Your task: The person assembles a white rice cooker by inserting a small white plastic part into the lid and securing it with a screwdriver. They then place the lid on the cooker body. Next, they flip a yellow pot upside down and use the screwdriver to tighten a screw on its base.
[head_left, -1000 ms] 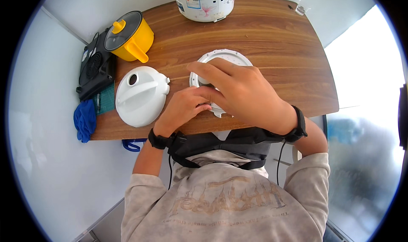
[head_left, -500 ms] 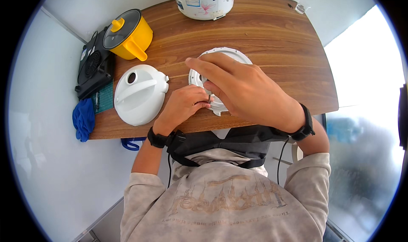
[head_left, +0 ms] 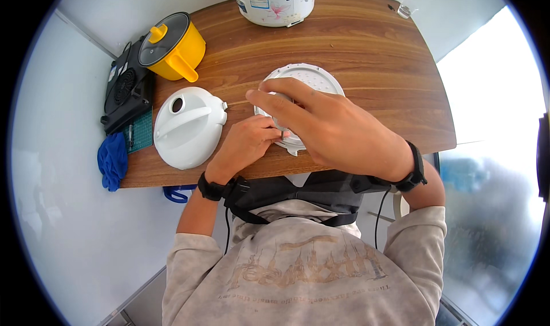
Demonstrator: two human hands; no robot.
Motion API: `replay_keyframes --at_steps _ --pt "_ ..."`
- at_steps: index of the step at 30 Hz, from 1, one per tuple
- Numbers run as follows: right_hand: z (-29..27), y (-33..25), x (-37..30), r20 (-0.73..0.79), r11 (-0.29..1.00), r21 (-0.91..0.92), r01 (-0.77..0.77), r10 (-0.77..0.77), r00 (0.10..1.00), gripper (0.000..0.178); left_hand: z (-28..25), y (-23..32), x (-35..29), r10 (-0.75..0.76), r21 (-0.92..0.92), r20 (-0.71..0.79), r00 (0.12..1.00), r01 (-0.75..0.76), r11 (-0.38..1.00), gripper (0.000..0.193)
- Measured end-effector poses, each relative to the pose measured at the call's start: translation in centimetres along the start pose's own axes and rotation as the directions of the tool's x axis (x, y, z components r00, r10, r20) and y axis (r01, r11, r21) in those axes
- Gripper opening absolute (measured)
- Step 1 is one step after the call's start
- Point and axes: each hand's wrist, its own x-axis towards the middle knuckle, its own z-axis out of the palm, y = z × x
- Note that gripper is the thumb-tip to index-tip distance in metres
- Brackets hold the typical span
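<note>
two bare hands meet over one round, white plastic disc with a raised, dotted face (head_left: 322,82), which lies flat on one brown wood-grain table (head_left: 389,91) in the middle of the frame. the left hand (head_left: 247,144) comes in from lower left, thumb and forefinger pinching one small, thin grey piece (head_left: 282,135) at the disc's lower left rim; what the piece is, i cannot tell. its visible length runs roughly up and down the frame. the right hand (head_left: 341,128) arches over the disc from the right, its fingers reaching toward the left; whether they grip something underneath, i cannot tell.

being round, the disc shows no clear long axis; one small tab on its rim points toward the bottom of the frame. one domed, white plastic lid (head_left: 186,132) sits left of centre, well apart from the disc, with one round hole near its top and one ridge slanting from lower left to upper right.

upper left holds one yellow pot with a dark glass cover (head_left: 192,52) and, beside it, one black plastic appliance with a round grille (head_left: 124,88). below these are one green mat (head_left: 144,132) and one crumpled blue cloth (head_left: 112,161). one white, flower-printed cooker body (head_left: 275,11) stands at the top of the frame, and one small clear cup (head_left: 405,10) at upper right.
</note>
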Motion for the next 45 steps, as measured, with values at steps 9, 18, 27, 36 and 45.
replay_keyframes --at_steps 9,18,27,36,45 --pt "0.2 -0.2 -0.1 -0.018 1.0 0.008 0.026 -0.026 1.0 0.053 -0.2 0.4 0.2 0.016 0.03 -0.016 1.0 -0.015 0.999 0.009" --pt "-1.6 -0.4 0.3 0.216 0.988 0.12 -0.101 0.073 0.974 0.042 -1.0 0.9 0.4 -0.002 -0.006 0.023 1.0 0.002 1.0 0.012" --pt "-1.2 -0.6 0.3 0.126 0.994 0.097 -0.05 0.038 0.991 0.041 -0.4 -0.2 0.2 -0.038 0.009 0.036 0.999 0.038 0.999 0.018" --pt "-1.4 -0.7 0.7 0.156 0.997 0.062 -0.048 0.038 0.987 0.038 0.5 -1.1 0.1 0.027 0.086 0.013 1.0 -0.028 0.996 0.02" --pt "-1.1 -0.2 0.9 0.16 0.994 0.095 -0.047 0.032 0.987 0.043 0.0 -0.1 -0.1 -0.026 -0.013 0.004 1.0 0.026 1.0 0.018"
